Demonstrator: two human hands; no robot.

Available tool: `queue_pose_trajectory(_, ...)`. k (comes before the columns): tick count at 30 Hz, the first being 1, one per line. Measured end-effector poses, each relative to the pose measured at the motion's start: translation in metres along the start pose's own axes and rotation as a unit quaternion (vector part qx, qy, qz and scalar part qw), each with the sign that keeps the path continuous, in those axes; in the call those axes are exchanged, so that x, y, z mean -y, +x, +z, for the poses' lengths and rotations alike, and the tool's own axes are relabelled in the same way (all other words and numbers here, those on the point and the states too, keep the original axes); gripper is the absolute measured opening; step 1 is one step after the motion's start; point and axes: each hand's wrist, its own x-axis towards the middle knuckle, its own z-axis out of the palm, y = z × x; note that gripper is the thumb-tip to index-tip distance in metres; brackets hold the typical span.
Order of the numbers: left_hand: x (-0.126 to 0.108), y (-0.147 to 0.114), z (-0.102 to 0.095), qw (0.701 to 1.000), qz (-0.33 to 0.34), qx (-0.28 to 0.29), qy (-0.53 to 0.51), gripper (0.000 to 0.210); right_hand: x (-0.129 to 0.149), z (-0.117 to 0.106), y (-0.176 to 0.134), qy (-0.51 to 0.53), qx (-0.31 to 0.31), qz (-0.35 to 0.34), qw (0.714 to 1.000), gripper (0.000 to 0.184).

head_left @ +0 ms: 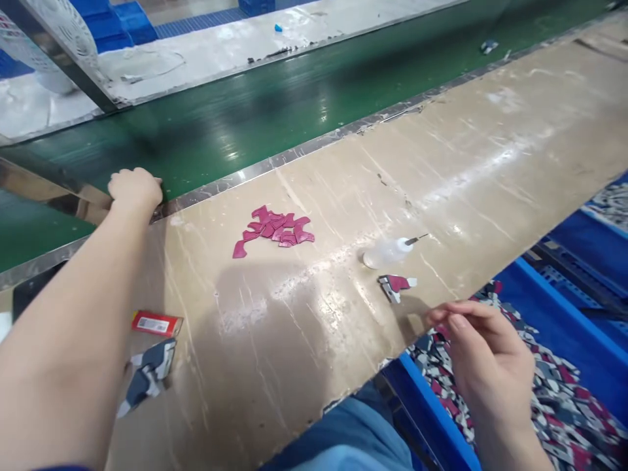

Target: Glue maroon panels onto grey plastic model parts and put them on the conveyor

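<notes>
My left hand [136, 190] reaches over the green belt's near edge, beside a metal post [91, 204]. Its fingers curl down on the far side, so anything in them is hidden. On the right, my right hand [485, 347] hovers at the table's front edge, thumb and fingers pinched together; I cannot make out anything between them. Just left of it lies a small grey, white and dark red piece [396, 286]. Behind that piece, a clear bottle with a thin needle tip [387, 252] lies on its side. A loose pile of dark red cut pieces [277, 227] sits mid-table.
A blue bin [564, 314] full of small mixed pieces stands below the table's right edge. Near my left forearm lie a red packet [156, 323] and grey-white pieces [151, 373]. The green conveyor belt [294, 98] carries a small piece [489, 46] far off.
</notes>
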Motion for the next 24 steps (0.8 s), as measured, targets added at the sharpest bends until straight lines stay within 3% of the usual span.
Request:
queue_pose_trajectory(2,-0.004,-0.008,-0.012,0.999,0.001,0.008,0.034,0.061,0.012,0.018,0.002,0.162,0.092,0.031,0.982,0.010)
queue_pose_trajectory(3,-0.010,-0.015,-0.019,0.999,0.002,0.014,0.052,0.061,0.016,0.028,0.005,0.242,0.152,0.060,0.957,0.016)
queue_pose_trajectory(4,-0.017,-0.023,-0.025,0.997,0.004,0.022,0.069,0.056,0.020,0.038,0.008,0.314,0.205,0.109,0.921,0.027)
queue_pose_trajectory(6,-0.034,-0.047,-0.038,0.994,0.007,0.037,0.102,0.037,0.022,0.054,0.018,0.438,0.265,0.251,0.822,0.052)
queue_pose_trajectory(9,-0.062,-0.106,-0.055,0.989,0.005,0.059,0.136,0.026,0.011,0.069,0.034,0.595,0.238,0.425,0.640,0.073)
queue_pose_trajectory(11,-0.075,-0.160,-0.063,0.983,0.032,0.094,0.155,0.022,-0.002,0.074,0.046,0.678,0.201,0.455,0.541,0.077)
queue_pose_trajectory(12,-0.079,-0.189,-0.066,0.978,0.061,0.117,0.161,0.023,-0.009,0.075,0.051,0.704,0.181,0.460,0.509,0.072)
queue_pose_trajectory(14,-0.087,-0.247,-0.070,0.978,0.077,0.132,0.142,0.035,-0.020,0.077,0.060,0.722,0.155,0.471,0.482,0.052)
queue_pose_trajectory(16,-0.096,-0.296,-0.073,0.975,0.054,0.189,0.101,0.032,-0.022,0.080,0.062,0.706,0.160,0.483,0.492,0.037)
queue_pose_trajectory(18,-0.107,-0.331,-0.078,0.969,0.017,0.241,0.044,0.032,-0.015,0.086,0.055,0.660,0.178,0.483,0.547,0.035)
queue_pose_trajectory(22,-0.127,-0.363,-0.083,0.955,-0.038,0.286,-0.070,0.027,0.023,0.112,0.015,0.445,0.276,0.388,0.759,0.043)
queue_pose_trajectory(24,-0.133,-0.370,-0.078,0.956,-0.058,0.262,-0.122,0.027,0.040,0.127,-0.009,0.329,0.333,0.311,0.827,0.046)
